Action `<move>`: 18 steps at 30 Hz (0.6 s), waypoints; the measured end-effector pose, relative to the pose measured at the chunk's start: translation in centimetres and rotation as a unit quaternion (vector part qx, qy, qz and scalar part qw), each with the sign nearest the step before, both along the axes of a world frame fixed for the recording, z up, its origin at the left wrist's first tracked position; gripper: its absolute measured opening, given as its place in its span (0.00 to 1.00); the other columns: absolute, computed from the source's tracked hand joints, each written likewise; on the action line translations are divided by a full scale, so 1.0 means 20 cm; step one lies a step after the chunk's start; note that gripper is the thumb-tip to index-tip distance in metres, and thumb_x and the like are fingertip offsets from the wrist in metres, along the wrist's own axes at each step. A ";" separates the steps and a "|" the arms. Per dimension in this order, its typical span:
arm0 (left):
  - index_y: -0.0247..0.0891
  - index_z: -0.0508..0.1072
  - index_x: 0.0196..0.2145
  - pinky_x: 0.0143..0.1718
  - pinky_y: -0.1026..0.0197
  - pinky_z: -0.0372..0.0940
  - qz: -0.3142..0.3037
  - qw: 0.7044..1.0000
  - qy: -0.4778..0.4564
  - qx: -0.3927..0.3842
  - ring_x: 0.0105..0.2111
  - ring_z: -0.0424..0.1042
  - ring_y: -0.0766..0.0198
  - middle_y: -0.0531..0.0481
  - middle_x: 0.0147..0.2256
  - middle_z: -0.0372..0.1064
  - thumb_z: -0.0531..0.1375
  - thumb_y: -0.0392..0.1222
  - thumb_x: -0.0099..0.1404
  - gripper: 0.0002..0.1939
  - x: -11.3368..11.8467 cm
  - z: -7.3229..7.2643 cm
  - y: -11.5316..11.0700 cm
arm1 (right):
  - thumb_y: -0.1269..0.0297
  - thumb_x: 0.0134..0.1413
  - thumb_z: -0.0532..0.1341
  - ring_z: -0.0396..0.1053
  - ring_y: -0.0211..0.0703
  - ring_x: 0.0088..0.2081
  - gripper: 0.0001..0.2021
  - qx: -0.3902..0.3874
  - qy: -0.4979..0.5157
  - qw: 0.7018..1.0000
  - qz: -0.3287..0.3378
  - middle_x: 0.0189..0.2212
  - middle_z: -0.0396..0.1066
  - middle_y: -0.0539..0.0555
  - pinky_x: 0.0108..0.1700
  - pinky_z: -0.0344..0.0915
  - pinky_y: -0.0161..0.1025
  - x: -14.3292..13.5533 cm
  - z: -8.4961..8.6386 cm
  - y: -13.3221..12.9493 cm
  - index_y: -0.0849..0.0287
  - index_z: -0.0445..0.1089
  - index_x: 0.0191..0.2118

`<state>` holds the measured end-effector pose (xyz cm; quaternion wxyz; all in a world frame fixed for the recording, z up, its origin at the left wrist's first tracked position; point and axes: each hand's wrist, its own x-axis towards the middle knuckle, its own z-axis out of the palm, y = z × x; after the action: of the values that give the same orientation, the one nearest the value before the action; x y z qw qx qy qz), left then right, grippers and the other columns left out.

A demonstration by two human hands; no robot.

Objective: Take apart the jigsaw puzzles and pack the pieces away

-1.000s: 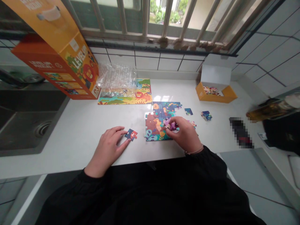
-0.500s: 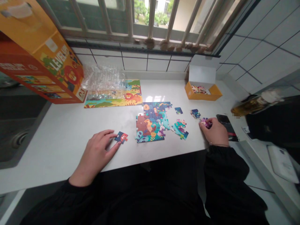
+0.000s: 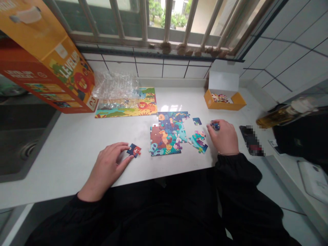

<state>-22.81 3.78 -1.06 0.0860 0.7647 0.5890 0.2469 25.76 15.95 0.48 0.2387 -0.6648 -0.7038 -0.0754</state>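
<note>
My left hand (image 3: 109, 167) rests on the white counter, its thumb and fingers pinching the edge of a dark blue and red jigsaw piece (image 3: 134, 150) that lies flat. To the right of that piece sits a partly joined jigsaw (image 3: 167, 135) with animals and plants. Beside it is a small joined cluster with a green creature (image 3: 199, 141), and above that a loose blue piece (image 3: 197, 121). My right hand (image 3: 224, 136) has its fingers closed on dark blue jigsaw pieces (image 3: 214, 125), partly covered by the fingers. The purple pieces seen earlier are out of sight, perhaps under this hand.
A yellow box (image 3: 225, 104) holding more pieces stands open at the back right. Clear plastic wrap (image 3: 115, 89) lies on a colourful picture board (image 3: 147, 106), next to a tall orange box (image 3: 51, 78). A phone (image 3: 252, 140) and a bottle (image 3: 282, 114) are at right; a sink (image 3: 23, 147) at left.
My right hand has moved left and away from me, from the purple pieces to the dark blue ones. My left hand stays on its piece. The view has shifted slightly.
</note>
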 end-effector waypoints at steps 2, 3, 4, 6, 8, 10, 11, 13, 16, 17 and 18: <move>0.42 0.76 0.52 0.58 0.43 0.69 0.000 1.000 -0.006 -0.002 0.55 0.77 0.45 0.40 0.55 0.79 0.61 0.57 0.77 0.18 0.00 0.01 0.00 | 0.55 0.68 0.64 0.73 0.63 0.51 0.17 -0.033 -0.010 0.999 0.023 0.48 0.79 0.67 0.57 0.67 0.53 -0.12 0.02 0.07 0.60 0.73 0.56; 0.42 0.77 0.52 0.57 0.43 0.69 0.001 1.000 -0.008 -0.005 0.54 0.78 0.45 0.40 0.54 0.80 0.61 0.57 0.77 0.17 0.01 0.01 -0.01 | 0.56 0.67 0.65 0.73 0.64 0.51 0.19 -0.056 -0.020 0.998 0.023 0.48 0.79 0.68 0.56 0.68 0.53 -0.17 0.03 0.11 0.61 0.72 0.58; 0.42 0.77 0.51 0.55 0.44 0.69 0.003 1.000 -0.009 -0.009 0.52 0.78 0.45 0.41 0.52 0.81 0.61 0.57 0.77 0.17 0.01 0.01 -0.01 | 0.56 0.66 0.66 0.73 0.65 0.50 0.21 -0.081 -0.029 0.996 0.015 0.47 0.80 0.68 0.54 0.68 0.53 -0.22 0.03 0.14 0.61 0.72 0.59; 0.42 0.78 0.50 0.53 0.46 0.69 0.015 1.000 -0.016 -0.018 0.49 0.78 0.47 0.42 0.48 0.81 0.62 0.57 0.76 0.17 0.01 0.02 -0.02 | 0.58 0.65 0.67 0.75 0.65 0.49 0.21 -0.126 -0.043 0.991 -0.007 0.45 0.80 0.68 0.52 0.69 0.52 -0.27 0.03 0.20 0.61 0.71 0.59; 0.42 0.78 0.48 0.51 0.48 0.69 0.033 0.999 -0.032 -0.025 0.45 0.78 0.49 0.44 0.45 0.81 0.62 0.58 0.75 0.17 0.01 0.03 -0.04 | 0.60 0.65 0.66 0.76 0.63 0.47 0.19 -0.146 -0.044 0.988 -0.019 0.44 0.81 0.66 0.51 0.69 0.51 -0.29 0.02 0.24 0.59 0.72 0.58; 0.42 0.78 0.46 0.49 0.49 0.70 0.050 0.996 -0.058 -0.035 0.43 0.78 0.51 0.45 0.43 0.81 0.62 0.58 0.75 0.17 0.01 0.05 -0.05 | 0.61 0.64 0.66 0.76 0.62 0.45 0.18 -0.143 -0.034 0.989 -0.021 0.43 0.82 0.65 0.50 0.69 0.50 -0.29 0.01 0.26 0.58 0.71 0.57; 0.42 0.78 0.45 0.48 0.50 0.70 0.057 0.995 -0.071 -0.041 0.42 0.79 0.51 0.46 0.42 0.81 0.63 0.58 0.74 0.16 0.00 0.05 -0.05 | 0.62 0.62 0.66 0.77 0.62 0.44 0.20 -0.139 -0.026 0.990 -0.020 0.43 0.82 0.64 0.50 0.69 0.50 -0.29 0.01 0.27 0.58 0.70 0.58; 0.43 0.78 0.45 0.46 0.52 0.71 0.069 0.991 -0.095 -0.057 0.42 0.79 0.52 0.47 0.41 0.81 0.63 0.58 0.73 0.16 0.00 0.06 -0.06 | 0.63 0.58 0.67 0.77 0.61 0.43 0.25 -0.131 -0.002 0.991 -0.014 0.42 0.82 0.62 0.49 0.68 0.49 -0.28 0.00 0.26 0.59 0.68 0.60; 0.44 0.78 0.47 0.46 0.52 0.71 0.085 0.986 -0.117 -0.079 0.42 0.80 0.53 0.48 0.43 0.81 0.64 0.59 0.73 0.17 0.00 0.07 -0.06 | 0.64 0.52 0.68 0.77 0.60 0.42 0.32 -0.122 0.044 0.992 0.008 0.43 0.82 0.60 0.48 0.69 0.47 -0.27 -0.01 0.24 0.58 0.62 0.63; 0.44 0.78 0.48 0.46 0.52 0.71 0.088 0.985 -0.121 -0.083 0.42 0.80 0.53 0.48 0.43 0.81 0.64 0.59 0.73 0.18 0.00 0.07 -0.06 | 0.63 0.51 0.69 0.76 0.59 0.42 0.34 -0.115 0.056 0.992 0.016 0.43 0.82 0.59 0.48 0.69 0.47 -0.26 -0.01 0.23 0.58 0.61 0.63; 0.44 0.78 0.48 0.47 0.52 0.71 0.091 0.984 -0.124 -0.085 0.42 0.80 0.53 0.48 0.43 0.81 0.64 0.59 0.73 0.18 0.00 0.07 -0.06 | 0.63 0.51 0.69 0.76 0.58 0.42 0.34 -0.105 0.064 0.992 0.021 0.43 0.81 0.59 0.48 0.69 0.47 -0.25 0.00 0.22 0.58 0.60 0.63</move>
<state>-22.84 2.66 0.26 0.2004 0.6615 0.6596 0.2953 20.78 20.32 0.45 0.2136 -0.6751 -0.7046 0.0467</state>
